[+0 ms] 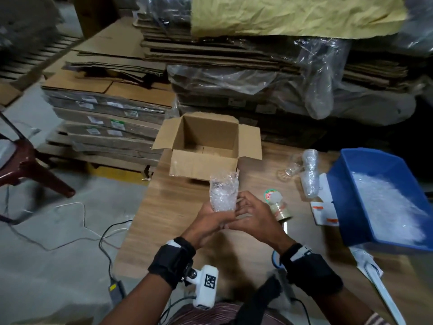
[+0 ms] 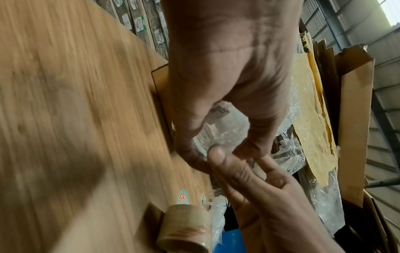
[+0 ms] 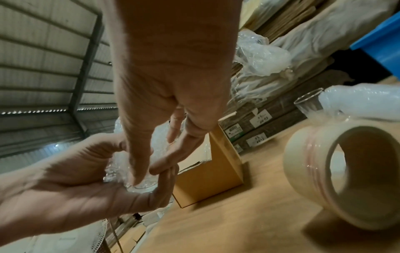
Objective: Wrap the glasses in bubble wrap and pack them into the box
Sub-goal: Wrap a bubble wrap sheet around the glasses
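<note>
A glass wrapped in bubble wrap point(image 1: 223, 195) stands upright in the air just in front of the open cardboard box point(image 1: 206, 146). My left hand point(image 1: 218, 216) cups and grips its lower part from the left. My right hand point(image 1: 243, 207) pinches the wrap against the glass from the right. In the right wrist view the glass base point(image 3: 140, 186) shows between the thumb and fingers of both hands. The box looks empty inside. A bare glass point(image 1: 290, 170) lies on the table at the right, beside another wrapped glass point(image 1: 309, 174).
A tape roll point(image 1: 278, 207) lies on the wooden table point(image 1: 178, 207) close to my right hand. A blue bin point(image 1: 351, 207) of bubble wrap sits at the right edge. Stacks of flat cardboard point(image 1: 112, 118) rise behind the table. Cables and a chair are on the floor at left.
</note>
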`<state>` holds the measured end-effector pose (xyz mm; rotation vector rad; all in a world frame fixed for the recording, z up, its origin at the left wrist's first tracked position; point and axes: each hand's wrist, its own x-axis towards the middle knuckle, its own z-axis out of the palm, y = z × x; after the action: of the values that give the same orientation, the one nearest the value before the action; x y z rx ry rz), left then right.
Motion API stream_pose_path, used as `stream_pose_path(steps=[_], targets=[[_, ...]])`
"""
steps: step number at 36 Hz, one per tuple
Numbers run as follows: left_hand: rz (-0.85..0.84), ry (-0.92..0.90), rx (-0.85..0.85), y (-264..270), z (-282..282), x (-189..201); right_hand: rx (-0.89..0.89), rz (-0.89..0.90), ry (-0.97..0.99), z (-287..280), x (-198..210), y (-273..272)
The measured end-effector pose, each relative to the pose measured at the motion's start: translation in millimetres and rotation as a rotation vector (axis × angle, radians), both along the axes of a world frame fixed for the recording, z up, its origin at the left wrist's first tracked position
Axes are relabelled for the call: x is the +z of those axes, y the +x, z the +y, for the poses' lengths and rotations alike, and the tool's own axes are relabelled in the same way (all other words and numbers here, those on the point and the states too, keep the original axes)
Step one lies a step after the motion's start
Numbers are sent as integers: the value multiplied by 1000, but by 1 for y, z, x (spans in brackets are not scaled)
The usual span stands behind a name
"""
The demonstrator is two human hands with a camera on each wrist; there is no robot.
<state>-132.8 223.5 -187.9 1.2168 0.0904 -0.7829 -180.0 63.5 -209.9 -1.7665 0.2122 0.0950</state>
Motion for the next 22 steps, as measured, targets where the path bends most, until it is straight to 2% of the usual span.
stream_pose_path(steps=[3,6,8,11,16,20,22], targets=[[-20,-43,-42,-4,-10,4,8,14,-40,-6,1,0],[-101,52,-30,-4,-18,2,13,48,-32,-13,15,-3],[-175,106,-12,-4,-24,-1,46,18,-88,-24,24,-7],[-218,131,-12,-5,-31,-5,46,-37,-24,-43,37,-14],[-304,135,-94,-8,-46,-6,45,-140,-25,-46,60,-12],[-372,105,-91,-11,-63,-1,-55,-415,-342,-44,54,-13],[-389,92,-72,-10,-68,-1,-51,-493,-400,-46,51,-13]])
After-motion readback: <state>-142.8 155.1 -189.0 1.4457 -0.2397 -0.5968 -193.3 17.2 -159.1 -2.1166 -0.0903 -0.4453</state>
